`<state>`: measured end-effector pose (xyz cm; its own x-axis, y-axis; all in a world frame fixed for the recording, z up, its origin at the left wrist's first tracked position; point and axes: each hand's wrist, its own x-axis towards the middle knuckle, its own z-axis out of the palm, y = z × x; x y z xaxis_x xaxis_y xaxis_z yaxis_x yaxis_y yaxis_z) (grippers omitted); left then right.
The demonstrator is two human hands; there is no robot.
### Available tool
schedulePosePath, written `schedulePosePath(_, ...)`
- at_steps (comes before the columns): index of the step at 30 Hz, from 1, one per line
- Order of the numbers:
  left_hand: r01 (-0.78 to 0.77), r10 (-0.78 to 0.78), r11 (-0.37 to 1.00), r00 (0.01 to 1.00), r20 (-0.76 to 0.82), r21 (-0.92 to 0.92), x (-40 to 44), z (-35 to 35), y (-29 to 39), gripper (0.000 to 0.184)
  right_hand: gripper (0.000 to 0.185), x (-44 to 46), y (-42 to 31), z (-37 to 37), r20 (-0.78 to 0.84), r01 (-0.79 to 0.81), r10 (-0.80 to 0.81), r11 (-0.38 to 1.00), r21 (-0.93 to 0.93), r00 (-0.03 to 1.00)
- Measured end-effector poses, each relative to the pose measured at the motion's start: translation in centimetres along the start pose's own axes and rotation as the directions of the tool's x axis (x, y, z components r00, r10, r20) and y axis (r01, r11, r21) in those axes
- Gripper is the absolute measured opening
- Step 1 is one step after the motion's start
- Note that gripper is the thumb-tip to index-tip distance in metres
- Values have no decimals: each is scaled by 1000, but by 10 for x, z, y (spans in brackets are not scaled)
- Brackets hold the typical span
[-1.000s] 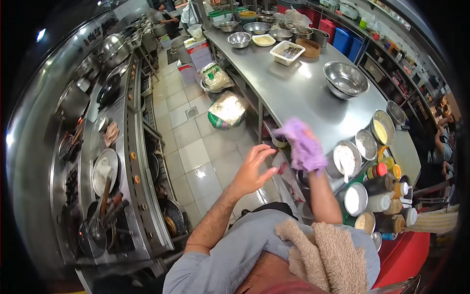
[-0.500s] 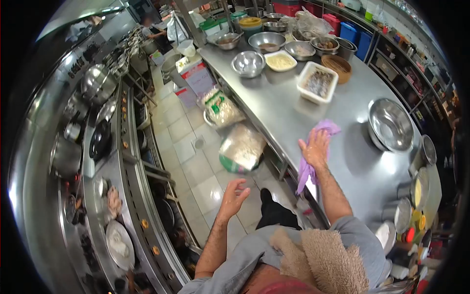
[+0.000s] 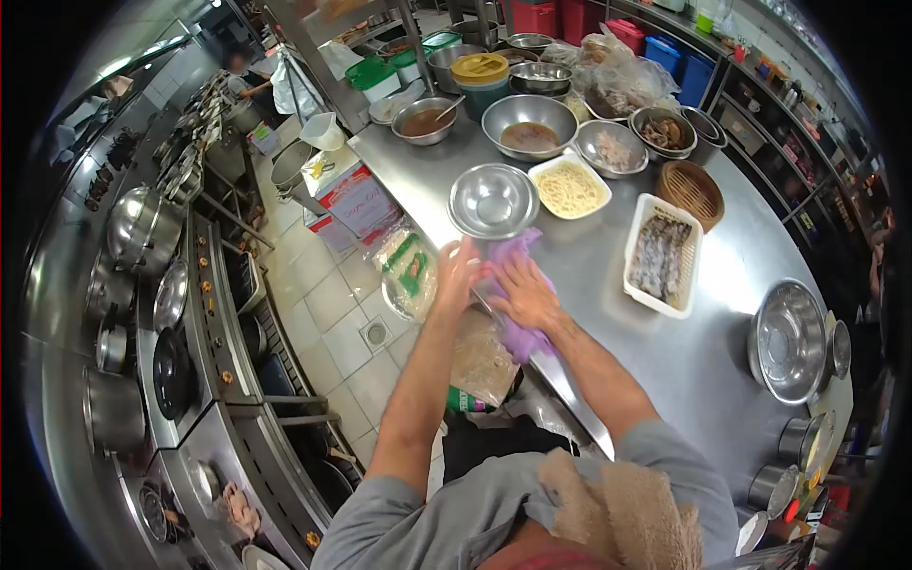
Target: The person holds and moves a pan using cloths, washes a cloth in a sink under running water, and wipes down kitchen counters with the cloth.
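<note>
My right hand [image 3: 524, 293] lies flat on a purple cloth [image 3: 521, 344], fingers spread, pressing it against the steel table near its edge. Beside it, my left hand [image 3: 460, 275] is raised at the table's edge with its fingers partly stretched out and nothing visible in them. Just beyond both hands sits a shiny metal bowl [image 3: 493, 201]; whether my left fingertips touch it I cannot tell. To the bowl's right stands a white dish of pale noodle-like strips [image 3: 571, 186]. Further right is a white basket of grey shrimp-like pieces [image 3: 662, 256].
A bamboo steamer [image 3: 692, 195] and several metal bowls, one with brown liquid [image 3: 530, 138], line the table's far part. Another bowl [image 3: 787, 342] stands at right. Plastic bags [image 3: 483, 366] and a box [image 3: 356, 204] are on the floor at left. Stoves run along the left; a person [image 3: 249, 87] stands far back.
My right hand has slid the purple cloth forward and left along the table edge. My left hand has risen from over the floor to beside it. The view has shifted forward.
</note>
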<state>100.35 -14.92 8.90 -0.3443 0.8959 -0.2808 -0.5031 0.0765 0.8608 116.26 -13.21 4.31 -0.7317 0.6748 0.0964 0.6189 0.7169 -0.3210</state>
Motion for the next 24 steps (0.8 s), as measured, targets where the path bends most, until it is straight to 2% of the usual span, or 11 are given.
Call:
schedulePosePath(3,68,-50,986,992,-119,150,62,-6,-5,47,69,-55,5,-18,11,-174,175,982,-68,985)
schedulePosePath(5,34,24,935,987,-158,354,95,-15,-5,31,71,-106,-6,-39,52,-407,415,906,-116,908)
schedulePosePath(6,33,23,937,988,-153,349,106,-21,0,31,72,-129,-11,-44,64,-510,517,854,-99,853)
schedulePosePath(8,-155,260,585,966,-3,796,115,-42,10,25,73,-174,-17,-25,66,-612,628,774,-162,776)
schedulePosePath(11,-230,275,616,959,67,753,115,-82,41,24,75,-123,-50,-19,100,-641,659,749,-168,745)
schedulePosePath(13,-162,161,618,984,78,769,119,-123,65,21,74,-49,-50,-6,85,-497,518,847,-187,851)
schedulePosePath(15,-275,267,838,960,85,471,119,-167,76,14,73,54,-52,-3,96,-357,375,920,-163,922)
schedulePosePath(17,-71,62,826,997,36,559,98,-205,132,26,68,154,-46,12,70,-128,149,961,-247,986)
schedulePosePath(19,28,14,844,997,-75,535,87,-246,157,26,62,254,-39,40,51,-3,13,980,-199,999)
schedulePosePath(21,51,66,872,973,-221,486,76,-282,166,23,57,350,-45,63,6,82,-82,991,-110,997)
schedulePosePath(24,56,177,843,911,-373,536,59,-323,169,16,58,486,-60,105,-94,182,-207,957,-225,974)
